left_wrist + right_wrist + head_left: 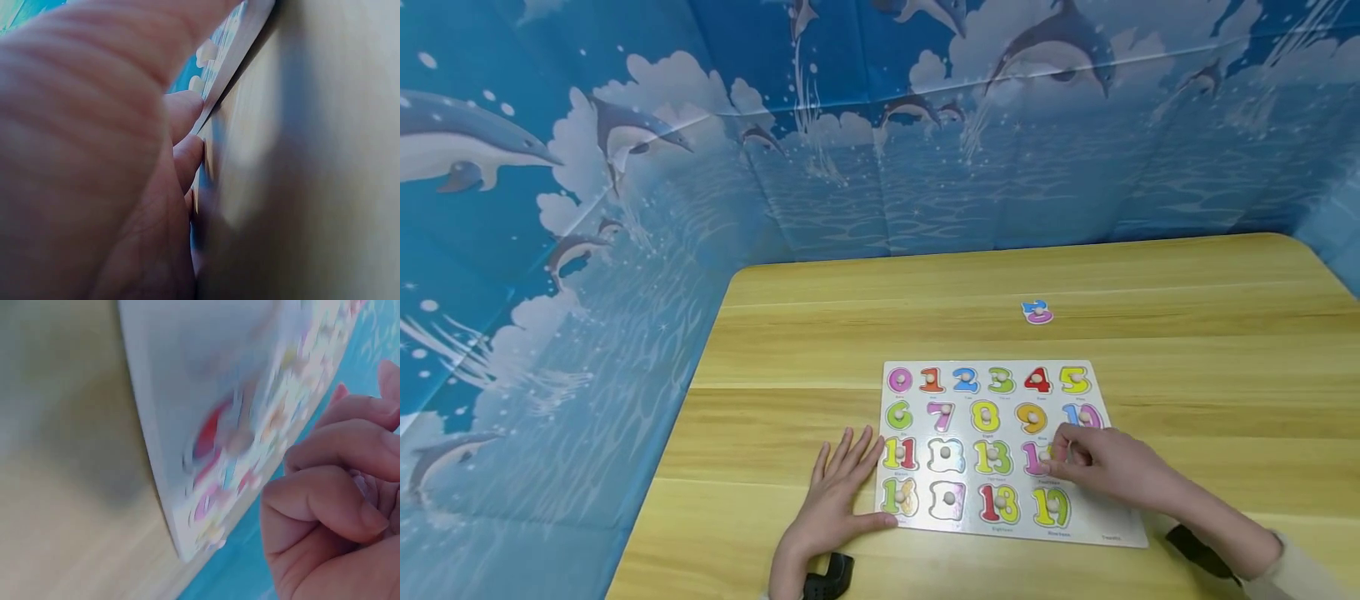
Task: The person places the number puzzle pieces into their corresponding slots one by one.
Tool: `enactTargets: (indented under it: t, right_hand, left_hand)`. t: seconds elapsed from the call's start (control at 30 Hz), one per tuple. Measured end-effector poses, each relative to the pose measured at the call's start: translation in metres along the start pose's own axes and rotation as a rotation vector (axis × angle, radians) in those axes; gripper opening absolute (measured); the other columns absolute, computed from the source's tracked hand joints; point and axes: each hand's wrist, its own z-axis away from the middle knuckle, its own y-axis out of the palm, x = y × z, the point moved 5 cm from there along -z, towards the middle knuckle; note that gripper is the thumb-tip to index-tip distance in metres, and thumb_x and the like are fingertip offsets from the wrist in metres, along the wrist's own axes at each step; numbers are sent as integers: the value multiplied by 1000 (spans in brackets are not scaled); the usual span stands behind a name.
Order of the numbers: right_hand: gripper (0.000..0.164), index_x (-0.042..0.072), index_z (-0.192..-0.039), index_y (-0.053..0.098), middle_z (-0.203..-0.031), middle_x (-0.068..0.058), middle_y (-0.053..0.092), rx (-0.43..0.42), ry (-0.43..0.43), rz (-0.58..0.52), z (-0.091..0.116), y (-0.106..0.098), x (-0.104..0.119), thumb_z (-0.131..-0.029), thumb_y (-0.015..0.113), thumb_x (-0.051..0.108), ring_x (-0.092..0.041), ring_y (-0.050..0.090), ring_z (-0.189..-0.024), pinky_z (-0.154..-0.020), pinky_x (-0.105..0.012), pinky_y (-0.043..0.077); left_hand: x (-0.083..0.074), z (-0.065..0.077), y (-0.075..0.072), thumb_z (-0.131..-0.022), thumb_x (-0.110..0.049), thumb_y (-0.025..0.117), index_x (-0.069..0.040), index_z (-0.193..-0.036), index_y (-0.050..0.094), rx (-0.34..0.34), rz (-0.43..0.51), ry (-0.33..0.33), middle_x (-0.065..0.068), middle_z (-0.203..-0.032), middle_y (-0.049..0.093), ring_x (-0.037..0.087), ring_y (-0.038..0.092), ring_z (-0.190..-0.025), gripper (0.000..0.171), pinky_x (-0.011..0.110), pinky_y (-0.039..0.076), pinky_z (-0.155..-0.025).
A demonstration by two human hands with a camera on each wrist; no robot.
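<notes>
A white number puzzle board point(917, 527) lies flat on the table, its colourful number pieces fitted with small round knobs. My left hand point(835, 508) is spread beside its left edge, with fingertips and thumb at the rim. In the left wrist view, the fingers point(184, 112) lie along the board's edge point(234, 62). Over the right side, my right hand point(1101, 467) pinches the number fourteen piece point(1032, 458) with thumb and index finger and covers the places around it. The right wrist view shows curled fingers point(337, 500) beside the blurred board point(156, 425).
A loose blue and purple number piece point(1037, 312) lies on the wooden table point(820, 333) beyond the board. A dolphin-patterned cloth point(820, 192) hangs behind the table and along its left side. Black wrist straps point(829, 577) are on both wrists.
</notes>
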Motion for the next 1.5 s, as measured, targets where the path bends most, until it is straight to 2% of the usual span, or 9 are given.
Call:
enactTargets:
  t: [0.2, 0.3, 0.43, 0.53, 0.73, 0.9, 1.17, 1.5]
  right_hand:
    - [34, 9, -91, 55, -61, 0, 42, -41, 99, -155, -37, -34, -22, -92, 60, 43, -13, 41, -51, -44, -23, 32]
    - [42, 4, -97, 54, -65, -4, 45, -72, 152, -177, -58, -52, -39, -93, 56, 47, -17, 43, -59, -49, -27, 33]
    - [49, 0, -103, 50, -70, -8, 49, -98, 188, -178, -89, -72, -60, -94, 52, 48, -19, 41, -61, -51, -30, 33]
    - [47, -1, -103, 49, -72, -9, 51, -124, 196, -153, -113, -83, -70, -95, 53, 45, -20, 41, -61, -52, -32, 34]
    - [47, -2, -102, 50, -83, -14, 57, -103, 232, -79, -148, -89, -80, -94, 55, 44, -24, 45, -68, -56, -33, 36]
    - [49, -4, -101, 52, -95, -19, 57, -73, 249, -42, -161, -88, -82, -94, 54, 45, -26, 46, -74, -60, -33, 37]
    - [44, -1, -89, 52, -78, -10, 52, -64, 291, -50, -173, -84, -85, -94, 55, 42, -23, 45, -66, -57, -33, 36]
    - [37, -1, -87, 54, -76, -10, 52, -74, 278, -50, -178, -86, -85, -93, 58, 35, -22, 46, -65, -56, -32, 37]
  left_hand:
    - [0, 1, 0, -76, -64, 63, -20, -152, 23, -1, 6, 2, 0, -158, 11, 24, -1, -143, 97, 47, -10, -110]
    - [0, 1, -1, -76, -64, 64, -20, -152, 23, -5, 6, 5, 1, -158, 11, 25, 0, -143, 97, 48, -9, -110]
    - [-1, 1, -1, -76, -62, 64, -18, -152, 25, -18, 7, 14, 2, -158, 13, 27, 2, -143, 96, 50, -7, -110]
    - [-1, 1, -1, -76, -62, 65, -18, -152, 25, -18, 9, 15, 2, -158, 13, 27, 2, -143, 96, 50, -7, -110]
    - [-1, -2, 0, -76, -64, 63, -19, -152, 23, 2, -2, 6, 0, -158, 11, 25, 0, -143, 97, 47, -9, -111]
    - [-3, -5, 0, -77, -63, 64, -18, -152, 23, 4, 1, 8, 2, -158, 11, 26, -1, -143, 97, 48, -9, -110]
    - [-4, -6, -4, -77, -62, 65, -17, -152, 24, 0, -5, 9, 3, -158, 12, 27, 1, -143, 96, 50, -8, -110]
    - [-4, -7, -7, -76, -61, 66, -17, -152, 24, 1, 3, 2, 3, -158, 12, 27, 1, -143, 97, 49, -9, -110]
